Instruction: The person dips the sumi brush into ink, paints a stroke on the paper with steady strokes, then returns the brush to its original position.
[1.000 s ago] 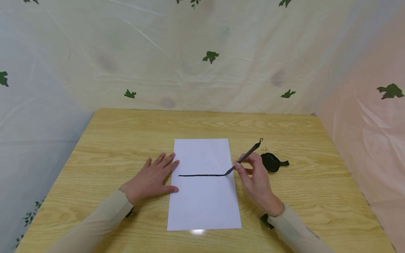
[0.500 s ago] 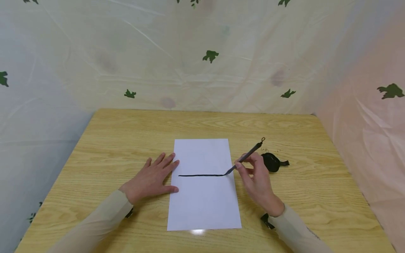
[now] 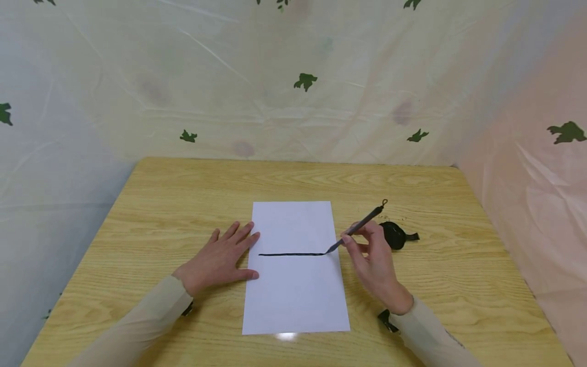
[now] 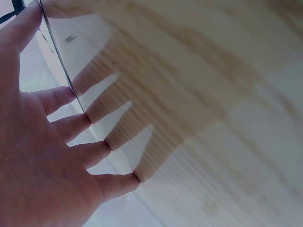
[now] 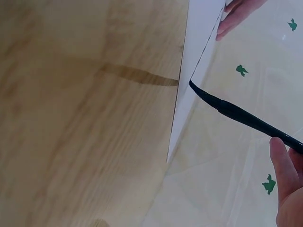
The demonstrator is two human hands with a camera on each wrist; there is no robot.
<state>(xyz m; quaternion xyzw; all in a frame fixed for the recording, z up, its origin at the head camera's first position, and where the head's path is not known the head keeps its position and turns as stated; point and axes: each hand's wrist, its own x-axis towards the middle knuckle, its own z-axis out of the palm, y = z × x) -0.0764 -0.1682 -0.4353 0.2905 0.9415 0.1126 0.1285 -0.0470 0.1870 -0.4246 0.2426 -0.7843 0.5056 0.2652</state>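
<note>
A white sheet of paper (image 3: 295,300) lies on the table with a straight black line (image 3: 291,254) across its middle. My left hand (image 3: 215,262) is spread flat, its thumb and fingertips resting on the sheet's left edge. Between thumb and fingers, my right hand (image 3: 373,267) pinches a dark calligraphy brush (image 3: 361,224) with a small loop at its top. The brush slants up to the right, and its tip is at the line's right end. In the right wrist view the bent bristles (image 5: 198,90) meet the paper near its edge.
Just right of my right hand sits a small round black dish (image 3: 393,235) with a short tab, dark specks behind it. The wood-grain table (image 3: 192,188) ends at a pale curtain (image 3: 238,92) with green leaf shapes. More curtain hangs on both sides.
The brush's looped end has tipped a little to the right, while its tip stays about the same place at the line's right end. My left hand and the paper have not moved.
</note>
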